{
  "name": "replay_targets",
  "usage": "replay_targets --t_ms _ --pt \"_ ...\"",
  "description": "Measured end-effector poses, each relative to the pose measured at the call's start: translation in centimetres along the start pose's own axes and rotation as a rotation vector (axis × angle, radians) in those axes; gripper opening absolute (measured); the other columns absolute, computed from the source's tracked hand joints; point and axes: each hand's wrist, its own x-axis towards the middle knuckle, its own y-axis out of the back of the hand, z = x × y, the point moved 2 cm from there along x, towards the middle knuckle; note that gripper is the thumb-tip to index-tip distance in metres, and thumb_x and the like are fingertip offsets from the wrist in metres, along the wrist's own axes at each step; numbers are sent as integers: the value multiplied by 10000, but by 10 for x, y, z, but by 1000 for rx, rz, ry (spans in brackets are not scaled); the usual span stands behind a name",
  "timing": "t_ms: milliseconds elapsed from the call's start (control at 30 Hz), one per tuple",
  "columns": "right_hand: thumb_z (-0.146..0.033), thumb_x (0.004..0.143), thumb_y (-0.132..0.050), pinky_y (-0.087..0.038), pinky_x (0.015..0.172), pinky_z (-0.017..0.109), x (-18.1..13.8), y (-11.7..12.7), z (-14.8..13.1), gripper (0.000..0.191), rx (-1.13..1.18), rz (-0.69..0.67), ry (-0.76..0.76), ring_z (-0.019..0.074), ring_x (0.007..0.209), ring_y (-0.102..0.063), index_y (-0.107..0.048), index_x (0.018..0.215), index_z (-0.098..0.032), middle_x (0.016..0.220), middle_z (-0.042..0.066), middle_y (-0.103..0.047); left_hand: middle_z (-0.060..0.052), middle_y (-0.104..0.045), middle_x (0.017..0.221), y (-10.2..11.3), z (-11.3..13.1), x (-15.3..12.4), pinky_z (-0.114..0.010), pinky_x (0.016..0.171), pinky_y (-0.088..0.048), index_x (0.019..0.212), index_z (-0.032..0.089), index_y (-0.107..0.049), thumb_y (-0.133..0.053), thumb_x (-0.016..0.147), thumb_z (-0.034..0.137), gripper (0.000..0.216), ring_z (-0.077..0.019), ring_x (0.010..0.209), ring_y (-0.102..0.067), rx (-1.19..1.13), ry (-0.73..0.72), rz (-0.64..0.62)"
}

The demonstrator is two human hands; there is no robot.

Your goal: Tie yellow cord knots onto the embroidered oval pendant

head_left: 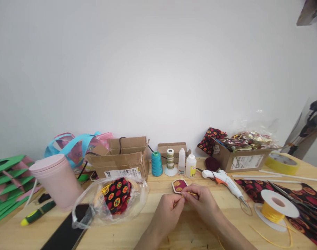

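A small maroon fabric piece (179,186) with gold motifs and a pale rim stands just beyond my fingertips, over the middle of the table. My left hand (167,210) is closed in a pinch at its lower edge. Close beside it, fingertips nearly touching, my right hand (204,201) pinches a thin yellow cord (192,193). The fingers partly hide where cord and fabric meet. A stretch of yellow cord also shows under my right forearm.
On the right are a white glue gun (227,182), a yellow cord spool (274,210), scissors (291,196) and patterned cloth (248,189). Bottles (191,166) and a teal thread cone (156,164) stand behind. A plastic bag (140,194), phone (66,232) and pink tumbler (56,180) are left.
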Motion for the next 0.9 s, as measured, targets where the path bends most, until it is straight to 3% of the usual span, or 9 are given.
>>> replay_targets --t_ms 300,467,567,667,900 --pt "-335 726 -487 -376 531 231 -1 2 -2 220 -132 79 43 153 580 -528 -631 653 -186 606 23 -602 54 -214 506 4 -2 -1 -220 447 -164 464 172 -352 -368 768 294 328 -89 482 -207 6 -8 -68" --pt "-398 686 -516 -400 521 228 2 4 -2 260 70 74 -101 153 583 -526 -603 627 -160 609 26 -592 50 -248 510 4 -1 1 -212 461 -207 521 143 -496 -357 775 314 337 -92 491 -229 -67 -20 5" --pt "-454 642 -534 -354 452 210 5 8 -1 323 125 79 -211 115 481 -452 -547 526 -153 494 -13 -512 45 -325 495 6 -1 2 -203 476 -247 559 129 -553 -374 766 323 336 -96 497 -290 -69 15 50" --pt "-505 594 -548 -287 412 200 7 10 -3 370 196 79 -252 83 426 -365 -507 469 -160 439 -45 -434 11 -492 557 8 -4 3 -203 516 -312 651 127 -599 -413 746 336 296 -121 549 -407 -103 64 96" --pt "-491 638 -511 -93 343 203 0 5 -8 328 430 -16 -433 50 341 -114 -550 599 -167 367 -110 -189 -19 -576 596 4 -18 5 -211 524 -348 709 101 -615 -480 707 363 295 -127 550 -469 -242 129 66"
